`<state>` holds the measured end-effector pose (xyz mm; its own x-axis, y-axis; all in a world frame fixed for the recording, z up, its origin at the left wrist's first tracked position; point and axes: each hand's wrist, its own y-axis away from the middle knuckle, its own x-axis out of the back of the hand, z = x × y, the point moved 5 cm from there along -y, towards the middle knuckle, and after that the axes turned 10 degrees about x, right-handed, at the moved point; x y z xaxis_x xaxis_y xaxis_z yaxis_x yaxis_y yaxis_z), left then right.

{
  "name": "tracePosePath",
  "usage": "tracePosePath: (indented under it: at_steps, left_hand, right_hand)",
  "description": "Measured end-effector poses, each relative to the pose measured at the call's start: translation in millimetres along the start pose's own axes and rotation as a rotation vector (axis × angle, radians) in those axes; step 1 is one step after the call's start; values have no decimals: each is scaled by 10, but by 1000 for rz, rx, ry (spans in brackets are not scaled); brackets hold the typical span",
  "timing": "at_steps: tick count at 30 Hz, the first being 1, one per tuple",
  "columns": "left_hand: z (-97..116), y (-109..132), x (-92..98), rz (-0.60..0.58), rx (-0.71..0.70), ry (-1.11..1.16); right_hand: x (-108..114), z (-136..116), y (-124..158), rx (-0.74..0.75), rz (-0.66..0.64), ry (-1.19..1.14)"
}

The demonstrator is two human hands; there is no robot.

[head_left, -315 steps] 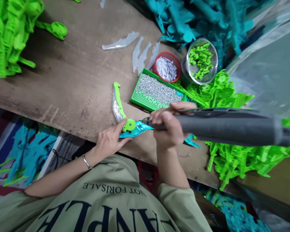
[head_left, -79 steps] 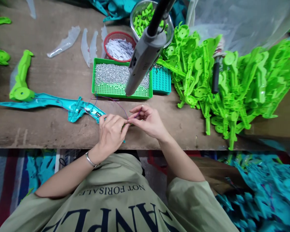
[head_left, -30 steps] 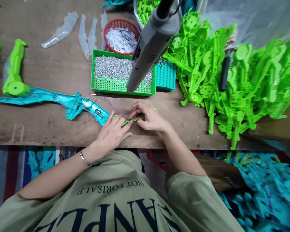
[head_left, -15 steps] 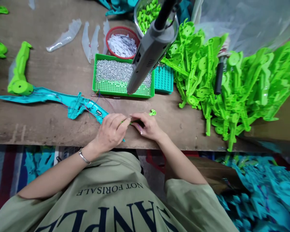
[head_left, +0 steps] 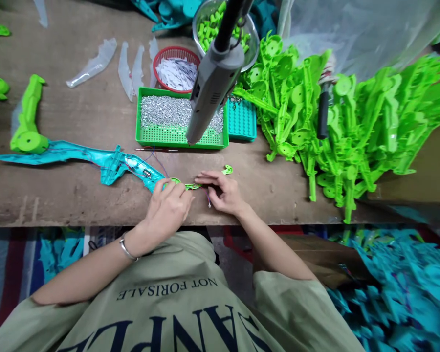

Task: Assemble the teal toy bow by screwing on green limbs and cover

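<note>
A long teal plastic part (head_left: 73, 151) lies across the table, with thin wires and small metal springs inside it. My left hand (head_left: 169, 205), a silver bangle at its wrist, has its fingers closed at the right end of the teal part, on a thin green piece (head_left: 190, 186). The far end of that green piece reaches my right hand (head_left: 225, 193). The fingers there are apart, curved around thin wires with a small white tip hanging below. Whether the fingertips touch the green piece is unclear. A small green hooked piece (head_left: 227, 169) lies just beyond my right hand.
A green tray (head_left: 183, 139) of screws, a teal basket (head_left: 244, 120), a red basket (head_left: 176, 51) and a metal bowl (head_left: 254, 44) stand behind. A grey power screwdriver (head_left: 214, 83) hangs over the tray. Green parts (head_left: 297, 107) are heaped at right, with a black-handled tool (head_left: 323, 112).
The green piece shows more between my hands. My right hand's fingers have spread from the wires, whose white tip now hangs lower. The whole view has shifted slightly.
</note>
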<state>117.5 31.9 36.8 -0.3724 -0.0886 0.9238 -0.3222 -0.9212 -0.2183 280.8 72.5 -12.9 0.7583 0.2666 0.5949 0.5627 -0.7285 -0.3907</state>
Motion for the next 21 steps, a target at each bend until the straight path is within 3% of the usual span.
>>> tracePosePath:
  at_steps: [6, 11, 21]
  left_hand:
    - [7, -45, -54, 31, 4, -37]
    - [-82, -153, -151, -7, 28, 27]
    - [-105, -67, -306, 13, -48, 86]
  right_hand:
    - [173, -218, 5, -142, 149, 55]
    - [61, -395, 26, -228, 143, 185]
    - [74, -176, -32, -376, 168, 213]
